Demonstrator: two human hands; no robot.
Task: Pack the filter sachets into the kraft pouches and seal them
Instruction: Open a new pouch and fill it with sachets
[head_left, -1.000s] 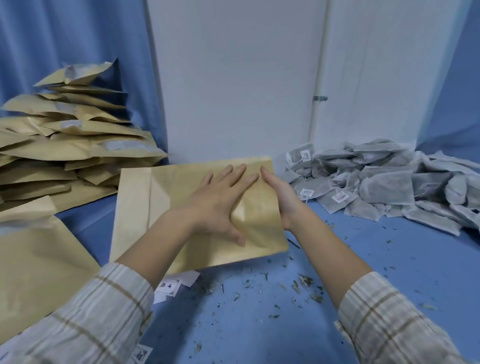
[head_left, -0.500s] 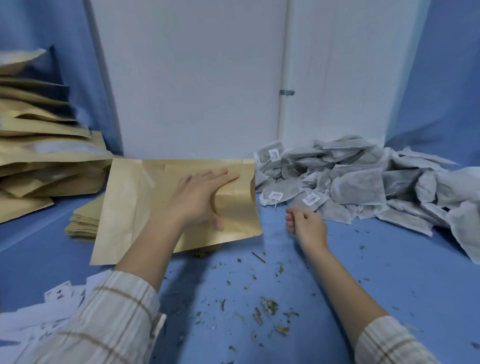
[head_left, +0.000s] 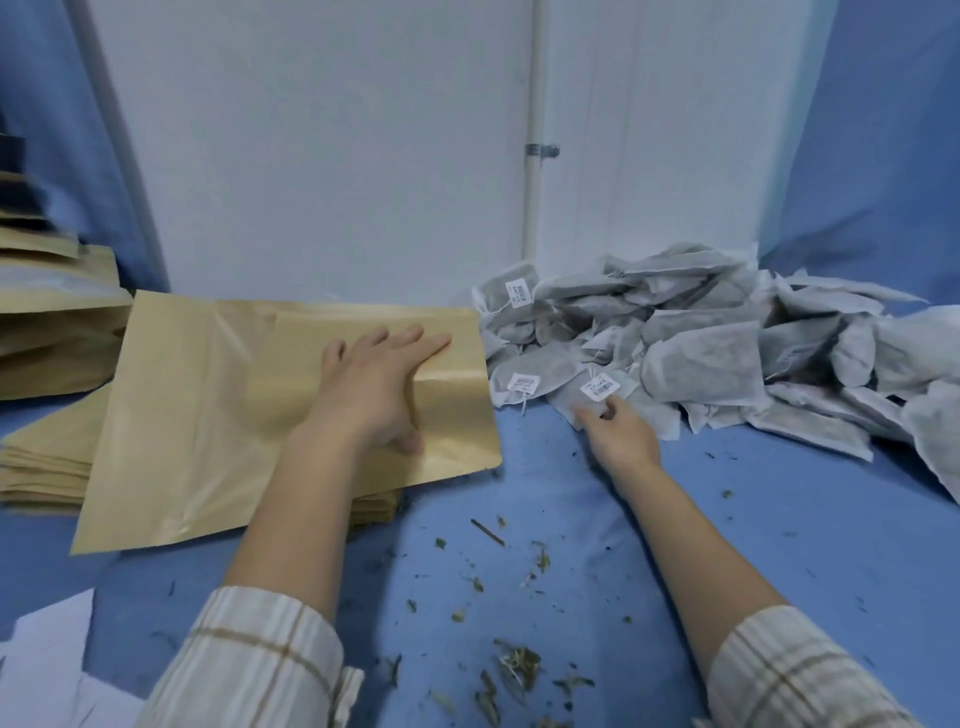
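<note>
**Left hand flat on pouch, right hand at the sachet heap**

Left hand (head_left: 379, 384) lies spread, fingers straight, pressing a kraft pouch (head_left: 218, 415) that rests on a stack of pouches (head_left: 47, 467) at 9 o'clock on the blue tabletop (head_left: 727, 519). Right hand (head_left: 618, 436) reaches to 1 o'clock, fingertips pinching the near edge of a labelled filter sachet (head_left: 597, 395) at the foot of the grey sachet heap (head_left: 727, 343). Dried herb crumbs (head_left: 519, 665) litter the tabletop at 6 o'clock.

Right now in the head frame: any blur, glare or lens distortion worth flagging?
Head view: motion blur smears the stacked tan kraft pouches at the left edge; wide-angle bending bows the blue curtain; soft sheen on the flat tan kraft pouch under the left hand; barcode labels on the grey filter sachets unreadable.
</note>
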